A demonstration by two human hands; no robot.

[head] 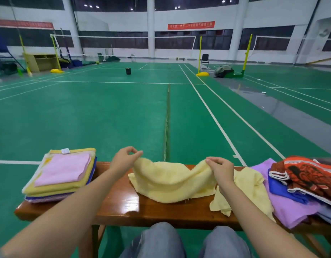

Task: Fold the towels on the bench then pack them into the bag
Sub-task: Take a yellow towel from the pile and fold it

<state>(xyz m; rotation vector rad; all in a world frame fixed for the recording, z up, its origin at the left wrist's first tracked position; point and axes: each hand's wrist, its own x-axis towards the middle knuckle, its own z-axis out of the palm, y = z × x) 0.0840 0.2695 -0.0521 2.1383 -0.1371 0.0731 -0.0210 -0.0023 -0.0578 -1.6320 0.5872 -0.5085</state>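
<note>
Head view: left hand (124,161) pinches the upper left corner of the yellow towel (170,181) between thumb and fingertips. Right hand (221,168) pinches the upper right corner likewise, other fingers curled. The towel sags between them onto the bench (114,202). A folded stack (64,174) lies at the bench's left end, an unfolded pile (300,183) at the right.

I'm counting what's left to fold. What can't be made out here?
Head view:
- Unfolded pile: cut off by the right edge, and the towels overlap, so there is no count.
- Folded stack: lower layers are covered by the upper towels.
- Yellow towel: the right hand and forearm hide whether the yellow cloth beyond is the same piece.
- Red banner: lettering is blurred and too small.
</note>
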